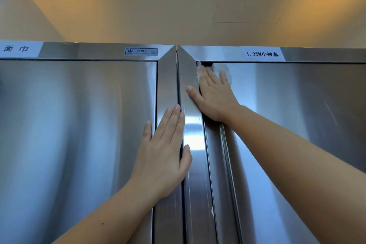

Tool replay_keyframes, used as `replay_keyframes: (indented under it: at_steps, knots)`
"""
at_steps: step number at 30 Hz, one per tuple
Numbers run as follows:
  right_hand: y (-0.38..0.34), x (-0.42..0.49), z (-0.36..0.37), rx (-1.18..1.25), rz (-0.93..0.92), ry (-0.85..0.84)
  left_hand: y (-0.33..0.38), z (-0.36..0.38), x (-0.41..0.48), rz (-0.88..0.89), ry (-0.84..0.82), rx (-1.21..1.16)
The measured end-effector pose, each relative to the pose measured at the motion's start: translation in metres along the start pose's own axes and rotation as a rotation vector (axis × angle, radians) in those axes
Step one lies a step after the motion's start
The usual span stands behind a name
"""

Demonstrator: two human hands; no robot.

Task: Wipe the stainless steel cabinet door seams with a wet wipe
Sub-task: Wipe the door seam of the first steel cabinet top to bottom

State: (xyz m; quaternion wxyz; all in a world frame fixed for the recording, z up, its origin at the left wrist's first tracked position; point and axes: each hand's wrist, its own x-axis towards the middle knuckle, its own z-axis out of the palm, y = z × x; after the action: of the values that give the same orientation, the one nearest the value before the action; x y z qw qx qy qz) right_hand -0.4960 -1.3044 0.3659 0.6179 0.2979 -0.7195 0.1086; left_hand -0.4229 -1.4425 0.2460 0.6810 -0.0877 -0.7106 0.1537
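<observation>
Two stainless steel cabinets stand side by side, and I look up at their tops. My right hand (213,95) presses a white wet wipe (224,70) flat against the upper left corner of the right cabinet door (297,115), at the seam next to the frame post. Its fingers lie straight, and the wipe shows above and beside the fingertips. My left hand (166,152) rests flat with straight fingers on the left cabinet's frame post (167,85), its thumb across the dark gap (176,77) between the two cabinets.
White labels with black print sit on the top rails at left (18,49) and right (262,54), and a small certificate sticker (141,51) is near the middle. A vertical handle strip (227,164) runs down the right door's edge. Ceiling lies above.
</observation>
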Motion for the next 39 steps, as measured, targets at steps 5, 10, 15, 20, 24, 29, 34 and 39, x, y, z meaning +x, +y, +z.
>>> replay_keyframes:
  at_steps: [5, 10, 15, 20, 24, 29, 34, 39]
  knots:
    - [-0.003, -0.048, 0.014, 0.040, -0.064, 0.014, 0.002, -0.002, -0.008, 0.017, 0.008, 0.023]
    - [-0.007, -0.015, 0.004, 0.069, 0.029, -0.011, 0.004, -0.003, -0.008, 0.015, 0.011, 0.023]
    - [-0.008, -0.013, 0.007, 0.097, 0.041, 0.005, 0.004, -0.001, -0.013, 0.007, 0.004, 0.014]
    - [-0.011, -0.061, 0.016, 0.112, -0.023, 0.011, 0.007, -0.001, -0.015, -0.023, -0.030, -0.009]
    - [-0.019, -0.092, 0.019, 0.119, -0.030, -0.030, 0.014, -0.001, -0.025, -0.045, -0.038, -0.021]
    - [-0.029, -0.130, 0.022, 0.147, -0.045, -0.043, 0.020, -0.002, -0.042, -0.030, -0.030, 0.002]
    - [-0.039, -0.163, 0.025, 0.178, -0.036, -0.069, 0.026, -0.001, -0.061, -0.022, -0.034, 0.013]
    - [-0.045, -0.186, 0.027, 0.205, -0.017, -0.110, 0.034, 0.000, -0.087, -0.026, -0.050, -0.007]
